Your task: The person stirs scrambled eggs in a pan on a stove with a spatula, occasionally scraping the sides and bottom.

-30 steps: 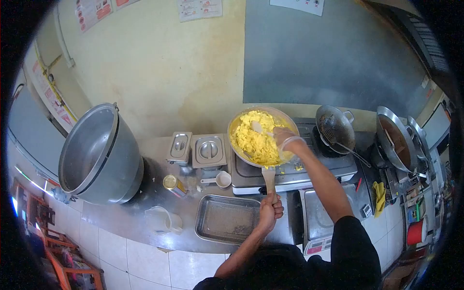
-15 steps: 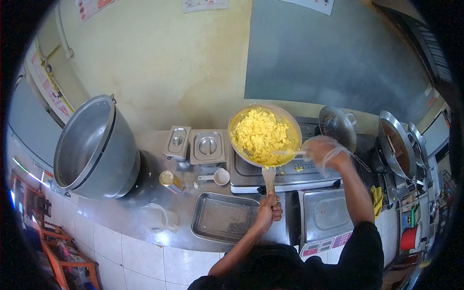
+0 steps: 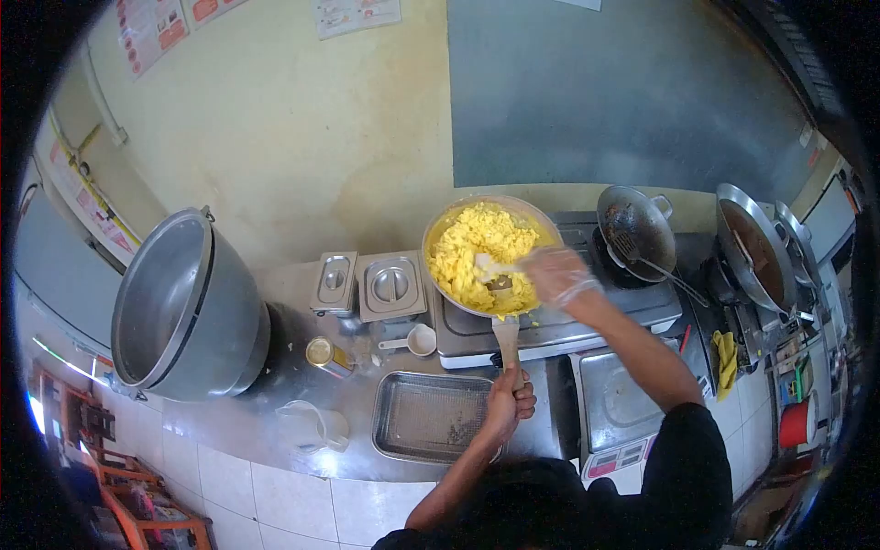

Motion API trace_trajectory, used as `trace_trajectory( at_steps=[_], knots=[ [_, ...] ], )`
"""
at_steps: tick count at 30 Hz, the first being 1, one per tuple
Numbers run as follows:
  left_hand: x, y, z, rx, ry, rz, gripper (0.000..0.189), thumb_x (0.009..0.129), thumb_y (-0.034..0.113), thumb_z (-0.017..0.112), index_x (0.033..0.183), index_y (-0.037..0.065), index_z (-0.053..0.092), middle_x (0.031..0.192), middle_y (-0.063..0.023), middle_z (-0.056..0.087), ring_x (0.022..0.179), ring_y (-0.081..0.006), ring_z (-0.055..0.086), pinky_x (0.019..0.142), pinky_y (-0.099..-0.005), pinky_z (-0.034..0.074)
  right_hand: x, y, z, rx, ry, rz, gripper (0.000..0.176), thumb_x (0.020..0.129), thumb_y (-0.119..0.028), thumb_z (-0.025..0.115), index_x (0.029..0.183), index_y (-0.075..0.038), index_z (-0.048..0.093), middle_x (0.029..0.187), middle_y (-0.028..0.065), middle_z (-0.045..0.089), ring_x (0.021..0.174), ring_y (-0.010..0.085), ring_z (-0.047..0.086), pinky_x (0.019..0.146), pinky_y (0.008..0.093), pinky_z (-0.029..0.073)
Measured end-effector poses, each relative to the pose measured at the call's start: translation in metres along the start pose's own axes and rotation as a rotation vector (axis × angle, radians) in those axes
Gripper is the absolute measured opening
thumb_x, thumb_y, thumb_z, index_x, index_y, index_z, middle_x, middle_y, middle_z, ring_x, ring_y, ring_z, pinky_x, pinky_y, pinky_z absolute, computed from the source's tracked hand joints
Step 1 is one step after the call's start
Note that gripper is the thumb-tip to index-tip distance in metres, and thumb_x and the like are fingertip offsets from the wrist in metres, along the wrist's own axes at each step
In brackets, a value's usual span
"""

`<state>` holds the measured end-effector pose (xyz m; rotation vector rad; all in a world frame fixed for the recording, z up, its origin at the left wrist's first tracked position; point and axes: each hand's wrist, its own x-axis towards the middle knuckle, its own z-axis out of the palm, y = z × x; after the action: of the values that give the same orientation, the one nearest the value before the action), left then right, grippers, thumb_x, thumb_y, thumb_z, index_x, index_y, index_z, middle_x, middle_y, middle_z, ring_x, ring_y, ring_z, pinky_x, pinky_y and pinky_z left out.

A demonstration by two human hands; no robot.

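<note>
A frying pan [image 3: 431, 272] full of yellow scrambled egg [image 3: 486, 234] sits on a gas stove [image 3: 577, 316]. My left hand [image 3: 507, 403] is closed around the pan's handle [image 3: 507, 344], which points toward me. Over the pan's right side, my right hand [image 3: 557, 275], in a clear plastic glove, is closed on a pale spatula [image 3: 495, 268]. Its blade lies in the egg, where a patch of the pan's bottom shows. Motion smears the right fingers a little.
A large metal pot [image 3: 192, 302] stands at the left. Nearby are lidded steel containers [image 3: 391, 286], a can [image 3: 327, 356], a white measuring cup [image 3: 421, 340], a clear jug [image 3: 312, 426] and a mesh tray [image 3: 431, 417]. Right are a scale [image 3: 619, 403], a wok [image 3: 635, 225] and yellow gloves [image 3: 724, 362].
My right hand has moved left with the spatula, pushing egg aside and baring some of the pan's bottom. The left hand keeps hold of the handle. The camera view has shifted slightly.
</note>
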<state>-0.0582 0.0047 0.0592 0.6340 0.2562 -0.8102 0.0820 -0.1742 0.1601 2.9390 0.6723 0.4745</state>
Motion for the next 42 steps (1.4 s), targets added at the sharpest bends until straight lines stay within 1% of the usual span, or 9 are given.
trace_trajectory(
  at_steps=[3,6,10,16,22,25,31,37,42],
  knots=[
    [0.0,0.0,-0.001,-0.012,0.001,-0.008,0.037,0.1,0.048,0.039,0.096,0.012,0.044,0.063,0.0062,0.028,0.048,-0.0044,0.024,0.041,-0.0217,0.019,-0.029,0.059,-0.013,0.017,0.245,-0.086,0.01,0.079,-0.015,0.058,0.082,-0.008,0.064,0.085,0.0155,0.066,0.08,0.0328,0.065,0.071,0.0451,0.051],
    [0.0,0.002,-0.001,-0.018,0.004,-0.03,0.039,0.099,0.05,0.041,0.095,0.012,0.041,0.063,0.0058,0.027,0.048,-0.0043,0.024,0.041,-0.0217,0.018,-0.017,0.074,-0.046,-0.11,-0.155,0.24,0.012,0.08,-0.016,0.058,0.085,-0.008,0.066,0.087,0.0157,0.067,0.085,0.0334,0.065,0.075,0.0448,0.05],
    [0.0,0.004,-0.003,0.006,-0.011,-0.054,0.039,0.098,0.051,0.041,0.094,0.013,0.04,0.063,0.0058,0.028,0.048,-0.0042,0.024,0.042,-0.021,0.019,0.014,0.101,-0.006,0.014,-0.222,0.287,0.017,0.081,-0.02,0.06,0.092,-0.008,0.067,0.095,0.0148,0.068,0.094,0.0342,0.064,0.081,0.0446,0.05],
    [-0.004,0.014,-0.001,0.08,0.023,-0.091,0.038,0.099,0.05,0.037,0.094,0.013,0.04,0.063,0.0066,0.028,0.048,-0.0042,0.024,0.04,-0.0217,0.02,0.081,0.133,0.082,0.188,-0.324,0.114,0.036,0.076,-0.021,0.069,0.111,-0.014,0.063,0.101,0.0152,0.064,0.1,0.0326,0.062,0.083,0.0446,0.05],
    [-0.006,0.019,-0.004,0.076,0.03,-0.093,0.038,0.099,0.05,0.037,0.093,0.013,0.042,0.063,0.007,0.029,0.048,-0.0038,0.025,0.041,-0.0213,0.019,0.079,0.088,0.021,-0.119,-0.398,-0.235,0.021,0.083,-0.021,0.062,0.099,-0.008,0.062,0.085,0.0145,0.065,0.085,0.0314,0.066,0.07,0.0451,0.053],
    [-0.006,0.018,-0.002,0.051,0.038,-0.083,0.038,0.099,0.05,0.038,0.093,0.013,0.043,0.062,0.0072,0.028,0.048,-0.0039,0.025,0.041,-0.021,0.019,0.044,0.106,0.017,-0.273,-0.057,-0.41,0.015,0.085,-0.015,0.055,0.094,-0.005,0.06,0.079,0.0139,0.064,0.072,0.03,0.066,0.056,0.0416,0.053],
    [0.001,0.013,-0.005,0.013,-0.018,-0.06,0.037,0.098,0.049,0.042,0.095,0.012,0.041,0.064,0.0058,0.029,0.049,-0.0042,0.025,0.041,-0.0209,0.019,-0.003,0.061,-0.06,-0.248,-0.176,-0.178,0.017,0.086,-0.014,0.052,0.099,-0.004,0.057,0.077,0.0128,0.062,0.062,0.0309,0.065,0.05,0.0412,0.053],
    [0.013,0.008,0.001,0.013,0.037,0.006,0.037,0.099,0.048,0.042,0.093,0.011,0.045,0.063,0.0071,0.03,0.048,-0.0036,0.025,0.04,-0.0206,0.019,0.003,0.012,0.026,0.188,-0.151,-0.088,0.024,0.087,-0.012,0.051,0.109,-0.007,0.058,0.084,0.0205,0.061,0.088,0.0346,0.065,0.074,0.0481,0.052],
    [0.001,0.014,-0.009,0.041,0.032,0.024,0.038,0.099,0.048,0.042,0.091,0.01,0.044,0.064,0.0069,0.031,0.048,-0.0033,0.025,0.04,-0.0202,0.018,0.031,0.042,0.063,0.276,-0.236,0.056,0.019,0.083,-0.012,0.056,0.101,-0.007,0.059,0.085,0.0201,0.062,0.082,0.0375,0.063,0.069,0.0476,0.049]
  ],
)
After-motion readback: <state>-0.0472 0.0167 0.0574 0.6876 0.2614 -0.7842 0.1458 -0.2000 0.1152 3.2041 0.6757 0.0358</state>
